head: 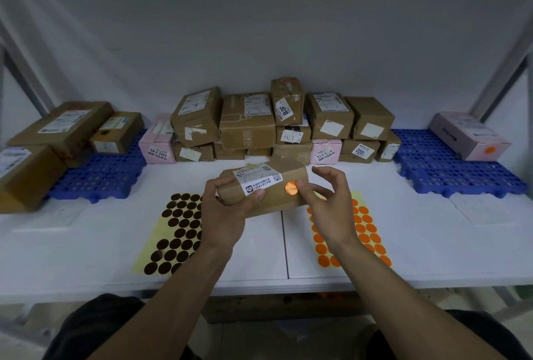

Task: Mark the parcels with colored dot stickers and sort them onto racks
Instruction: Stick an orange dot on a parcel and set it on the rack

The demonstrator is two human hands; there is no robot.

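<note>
My left hand (pixel 225 212) grips a small brown parcel (pixel 277 205) with a white shipping label, held above the white table's middle. An orange dot sticker (pixel 290 188) sits on the parcel's front face. The thumb of my right hand (pixel 331 207) presses on the sticker's right edge, while the other fingers are spread and loosely bent. A sheet of dark brown dots (pixel 178 230) lies under my left hand. A sheet of orange dots (pixel 366 233) lies under my right hand.
Several unsorted brown and pink parcels (pixel 248 126) are piled at the back centre. The left blue rack (pixel 101 169) carries brown boxes (pixel 66 126). On the right blue rack (pixel 450 169) lies a pink box (pixel 467 137) with an orange dot. Slanted shelf posts stand at both sides.
</note>
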